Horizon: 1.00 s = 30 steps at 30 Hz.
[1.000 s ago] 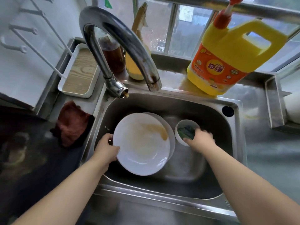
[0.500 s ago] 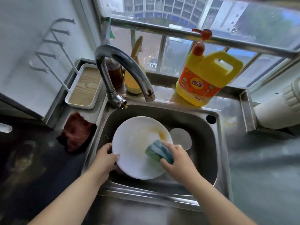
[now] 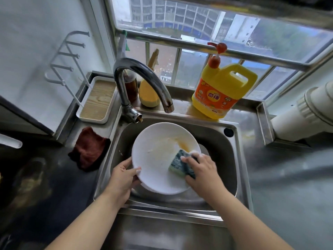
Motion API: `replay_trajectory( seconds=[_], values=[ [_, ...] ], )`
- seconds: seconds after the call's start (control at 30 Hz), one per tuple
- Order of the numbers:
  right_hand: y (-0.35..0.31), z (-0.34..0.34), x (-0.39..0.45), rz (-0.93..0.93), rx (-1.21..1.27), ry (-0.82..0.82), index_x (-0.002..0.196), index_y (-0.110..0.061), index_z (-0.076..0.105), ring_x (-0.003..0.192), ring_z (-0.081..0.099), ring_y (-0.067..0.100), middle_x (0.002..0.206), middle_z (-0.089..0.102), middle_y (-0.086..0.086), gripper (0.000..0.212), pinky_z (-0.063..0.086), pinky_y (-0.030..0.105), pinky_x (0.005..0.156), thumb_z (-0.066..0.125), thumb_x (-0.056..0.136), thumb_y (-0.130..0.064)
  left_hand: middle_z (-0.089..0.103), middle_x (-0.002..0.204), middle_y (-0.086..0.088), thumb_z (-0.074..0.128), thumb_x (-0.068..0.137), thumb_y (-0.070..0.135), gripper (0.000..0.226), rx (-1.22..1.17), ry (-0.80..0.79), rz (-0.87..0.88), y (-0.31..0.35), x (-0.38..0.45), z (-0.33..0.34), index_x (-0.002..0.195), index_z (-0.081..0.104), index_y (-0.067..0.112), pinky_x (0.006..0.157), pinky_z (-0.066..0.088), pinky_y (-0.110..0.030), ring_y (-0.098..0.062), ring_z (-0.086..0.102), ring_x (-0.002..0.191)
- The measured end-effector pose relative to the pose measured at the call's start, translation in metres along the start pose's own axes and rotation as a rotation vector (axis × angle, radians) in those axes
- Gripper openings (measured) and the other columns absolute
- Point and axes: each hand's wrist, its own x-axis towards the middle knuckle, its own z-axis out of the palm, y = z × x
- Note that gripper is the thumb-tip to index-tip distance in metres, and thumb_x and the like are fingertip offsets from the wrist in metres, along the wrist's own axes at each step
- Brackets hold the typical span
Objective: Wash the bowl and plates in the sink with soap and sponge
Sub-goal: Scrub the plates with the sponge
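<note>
A white plate (image 3: 158, 159) with an orange smear and some foam is tilted up inside the steel sink (image 3: 239, 159). My left hand (image 3: 124, 179) grips its lower left rim, thumb on the face. My right hand (image 3: 201, 170) holds a green-blue sponge (image 3: 180, 165) and presses it on the plate's right side, just below the smear. A sliver of another white dish (image 3: 204, 150) shows behind the plate's right edge; the bowl is hidden.
The curved tap (image 3: 144, 82) arches over the sink's back. A yellow soap jug (image 3: 221, 92) with a red pump stands on the ledge behind. A dark red cloth (image 3: 90, 150) lies left of the sink, a white tray (image 3: 97, 100) beyond it.
My right hand took the sponge out of the small bowl and brought it onto the plate, where it has slid lower and right. The left hand keeps its grip on the rim.
</note>
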Motion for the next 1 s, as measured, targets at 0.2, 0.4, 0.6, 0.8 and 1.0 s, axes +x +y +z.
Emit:
replay_trajectory(
  seconds=[0.2,0.4,0.6,0.8,1.0],
  values=[
    [-0.028,-0.003,-0.004,0.062,0.05,-0.071,0.147,-0.045,0.024,0.119,0.035,0.022,0.133,0.037,0.003,0.066,0.029,0.031,0.104,0.054,0.088,-0.049,0.065,0.115,-0.016,0.049,0.091,-0.01,0.043,-0.004,-0.013,0.059,0.004,0.003,0.008,0.13,0.056,0.008,0.055,0.057,-0.027,-0.031,0.064,0.098],
    [-0.062,0.016,-0.014,-0.051,0.2,-0.061,0.142,-0.039,0.041,0.12,0.04,0.023,0.135,0.042,0.004,0.056,0.034,0.031,0.105,0.056,0.088,-0.045,0.068,0.102,-0.016,0.047,0.092,-0.01,0.04,-0.021,-0.041,0.053,0.006,0.003,0.016,0.126,0.057,0.008,0.051,0.056,-0.027,-0.028,0.067,0.083],
    [-0.01,-0.005,-0.004,-0.16,-0.003,-0.056,0.107,-0.035,0.072,0.092,0.063,0.027,0.111,0.065,0.003,0.047,0.054,0.041,0.081,0.074,0.06,-0.028,0.066,0.107,-0.013,0.046,0.092,-0.011,0.041,0.014,0.001,0.047,0.018,0.012,0.001,0.125,0.057,0.01,0.051,0.057,-0.026,-0.028,0.064,0.091],
    [0.014,-0.027,0.007,0.022,-0.104,-0.001,0.132,-0.033,0.056,0.126,0.04,0.03,0.14,0.047,0.007,0.047,0.03,0.045,0.108,0.066,0.085,-0.031,0.065,0.112,-0.014,0.047,0.092,-0.009,0.038,0.039,-0.017,0.024,0.022,0.014,-0.004,0.121,0.058,0.014,0.054,0.058,-0.028,-0.029,0.065,0.094],
    [-0.027,-0.005,-0.012,0.009,-0.033,-0.041,0.13,-0.033,0.057,0.106,0.052,0.032,0.123,0.056,0.012,0.05,0.046,0.041,0.095,0.058,0.081,-0.04,0.066,0.111,-0.013,0.047,0.092,-0.01,0.04,0.018,0.01,0.039,0.019,0.017,0.002,0.125,0.057,0.011,0.053,0.056,-0.026,-0.029,0.064,0.095]
  ],
)
